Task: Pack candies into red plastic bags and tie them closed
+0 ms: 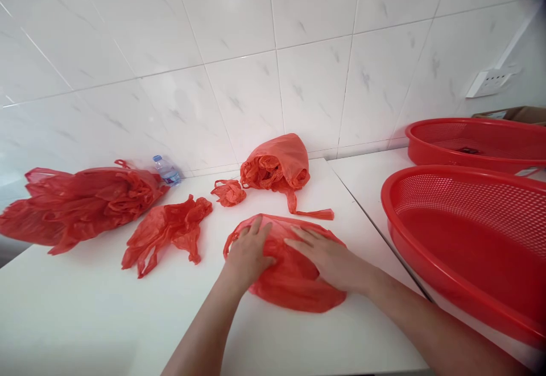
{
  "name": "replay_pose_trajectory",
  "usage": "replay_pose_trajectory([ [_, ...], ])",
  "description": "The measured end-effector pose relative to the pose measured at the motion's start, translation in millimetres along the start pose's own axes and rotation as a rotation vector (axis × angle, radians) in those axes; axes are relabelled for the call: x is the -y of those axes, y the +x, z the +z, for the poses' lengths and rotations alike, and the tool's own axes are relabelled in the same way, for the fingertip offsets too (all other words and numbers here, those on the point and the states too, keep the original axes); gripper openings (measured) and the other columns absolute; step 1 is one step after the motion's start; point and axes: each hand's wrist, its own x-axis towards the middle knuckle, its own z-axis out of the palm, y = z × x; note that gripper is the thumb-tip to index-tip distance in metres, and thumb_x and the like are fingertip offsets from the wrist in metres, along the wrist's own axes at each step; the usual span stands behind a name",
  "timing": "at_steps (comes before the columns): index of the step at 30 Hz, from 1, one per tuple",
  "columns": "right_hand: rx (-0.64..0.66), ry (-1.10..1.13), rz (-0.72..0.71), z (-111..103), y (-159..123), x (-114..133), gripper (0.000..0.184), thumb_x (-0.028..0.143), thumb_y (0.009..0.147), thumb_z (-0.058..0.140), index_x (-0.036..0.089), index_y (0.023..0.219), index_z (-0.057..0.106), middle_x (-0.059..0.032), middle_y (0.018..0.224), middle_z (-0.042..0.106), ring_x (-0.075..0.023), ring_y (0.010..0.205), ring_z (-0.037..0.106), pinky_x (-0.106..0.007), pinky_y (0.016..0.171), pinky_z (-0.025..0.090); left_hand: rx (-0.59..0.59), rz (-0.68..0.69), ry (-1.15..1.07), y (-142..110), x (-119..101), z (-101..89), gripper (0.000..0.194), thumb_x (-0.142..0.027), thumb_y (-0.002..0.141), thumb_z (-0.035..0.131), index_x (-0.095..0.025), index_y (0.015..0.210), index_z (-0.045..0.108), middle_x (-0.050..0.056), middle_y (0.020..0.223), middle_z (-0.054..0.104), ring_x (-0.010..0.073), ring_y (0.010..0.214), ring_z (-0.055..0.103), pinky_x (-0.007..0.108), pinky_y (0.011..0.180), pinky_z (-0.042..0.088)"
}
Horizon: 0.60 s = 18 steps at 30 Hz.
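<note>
A red plastic bag [298, 296] lies on the white table in front of me, puffed up a little. My left hand [249, 251] rests on its left part with the fingers spread. On its right part lies my right hand [328, 256], fingers also stretched out and pressing on the film. Behind it, a fuller red bag [281, 157] stuffed with crumpled bags lies on its side, one strap trailing right. Beside that is a small knotted red bag [230, 193]. A loose crumpled red bag [166, 231] lies to the left.
A large heap of red plastic bags [85, 199] lies at the far left, with a water bottle [167, 170] behind it by the tiled wall. Two red perforated baskets [396, 228] stand on the right, past the table seam. A socket [490, 82] is on the wall.
</note>
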Motion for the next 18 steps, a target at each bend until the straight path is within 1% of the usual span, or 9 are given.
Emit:
replay_pose_trajectory([
  [2,-0.033,-0.019,0.027,-5.1,-5.0,-11.0,0.089,0.01,0.064,0.06,0.03,0.144,0.026,-0.0022,0.155,0.016,-0.0225,0.14,0.016,-0.038,0.107,0.032,0.002,-0.063,0.047,6.0,17.5,4.0,0.079,-0.028,0.065,0.071,-0.026,0.137,0.039,0.009,0.153,0.023,0.0363,0.131,0.034,0.045,0.096,0.041],
  [4,-0.088,-0.061,0.074,-10.2,-6.5,-24.3,0.084,0.018,0.063,0.066,0.024,0.141,0.036,-0.0062,0.153,0.022,-0.0263,0.14,0.018,-0.042,0.109,0.028,-0.003,-0.119,0.054,7.0,31.7,3.7,0.083,-0.031,0.063,0.073,-0.024,0.138,0.037,0.012,0.153,0.022,0.0367,0.132,0.032,0.045,0.096,0.04],
  [6,-0.155,-0.112,0.128,-12.9,-5.9,-35.7,0.077,0.024,0.063,0.069,0.022,0.136,0.044,-0.0083,0.151,0.027,-0.0298,0.138,0.021,-0.046,0.11,0.026,-0.034,-0.114,0.061,5.2,38.6,1.5,0.081,-0.031,0.065,0.071,-0.024,0.138,0.036,0.012,0.153,0.021,0.0362,0.132,0.031,0.045,0.095,0.042],
  [7,-0.185,-0.128,0.154,-13.3,-5.4,-39.6,0.074,0.027,0.064,0.07,0.022,0.133,0.047,-0.0086,0.15,0.029,-0.0309,0.137,0.023,-0.047,0.109,0.027,-0.069,-0.082,0.068,3.6,38.8,0.3,0.077,-0.029,0.067,0.069,-0.025,0.137,0.037,0.012,0.152,0.023,0.0353,0.132,0.033,0.045,0.094,0.042],
  [10,-0.279,-0.127,0.21,-12.8,-5.4,-41.1,0.067,0.035,0.068,0.068,0.024,0.131,0.048,-0.0079,0.146,0.034,-0.0314,0.133,0.03,-0.047,0.104,0.033,-0.227,0.114,0.062,-3.8,28.1,-1.0,0.051,-0.023,0.081,0.056,-0.024,0.131,0.045,0.011,0.14,0.042,0.0291,0.124,0.043,0.043,0.095,0.042],
  [12,-0.389,-0.126,0.211,-12.4,-6.0,-33.9,0.057,0.033,0.075,0.061,0.026,0.13,0.048,-0.008,0.139,0.042,-0.0297,0.127,0.038,-0.047,0.101,0.037,-0.28,0.269,0.023,-11.3,15.2,1.3,0.039,-0.026,0.086,0.051,-0.023,0.125,0.051,0.011,0.127,0.054,0.0271,0.116,0.049,0.043,0.094,0.043],
  [15,-0.577,-0.125,0.126,-10.3,-4.2,-16.8,0.035,0.022,0.085,0.049,0.023,0.119,0.055,-0.0094,0.12,0.055,-0.0244,0.11,0.051,-0.043,0.094,0.042,-0.185,0.444,-0.037,-24.0,-4.0,11.0,0.039,-0.029,0.082,0.058,-0.023,0.12,0.054,0.01,0.117,0.059,0.0277,0.107,0.053,0.044,0.089,0.045],
  [16,-0.601,-0.112,0.081,-8.5,-2.4,-11.4,0.03,0.019,0.087,0.045,0.021,0.114,0.058,-0.0092,0.113,0.057,-0.0225,0.104,0.054,-0.041,0.091,0.044,-0.14,0.465,-0.039,-27.7,-8.9,15.5,0.038,-0.025,0.081,0.059,-0.023,0.119,0.054,0.009,0.114,0.06,0.0272,0.104,0.054,0.044,0.087,0.046],
  [18,-0.552,-0.082,0.0,-3.3,2.4,-3.7,0.03,0.013,0.089,0.038,0.021,0.106,0.061,-0.0078,0.102,0.061,-0.0196,0.094,0.057,-0.036,0.085,0.047,-0.071,0.474,-0.018,-33.8,-15.1,25.0,0.032,-0.013,0.081,0.053,-0.023,0.112,0.057,0.006,0.101,0.063,0.0237,0.091,0.057,0.04,0.078,0.047],
])
